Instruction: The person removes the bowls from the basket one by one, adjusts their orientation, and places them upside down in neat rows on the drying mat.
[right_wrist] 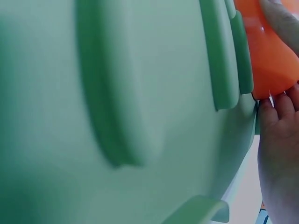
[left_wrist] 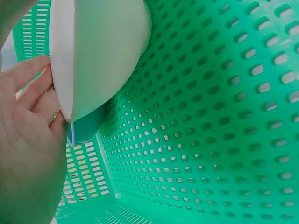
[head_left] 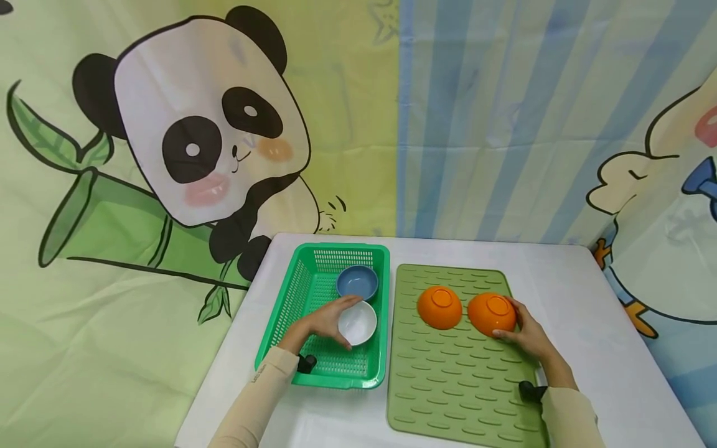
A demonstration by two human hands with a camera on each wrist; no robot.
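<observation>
My left hand (head_left: 323,320) spans a white bowl (head_left: 358,325), thumb and fingers at opposite sides of its rim. This bowl sits mouth up inside a green plastic basket (head_left: 336,381), just in front of a blue bowl (head_left: 357,283). The left wrist view shows the fingertips against the white bowl's rim (left_wrist: 63,70). On a green ribbed mat (head_left: 442,386), two orange bowls lie upside down side by side. My right hand (head_left: 531,336) holds the right orange bowl (head_left: 490,316) at its right side; the left orange bowl (head_left: 439,308) stands untouched.
Basket and mat lie side by side on a white-covered table (head_left: 594,311), a narrow gap between them. The basket's perforated walls (left_wrist: 224,116) rise around the left hand. Behind the table hangs a cartoon-printed curtain (head_left: 476,124).
</observation>
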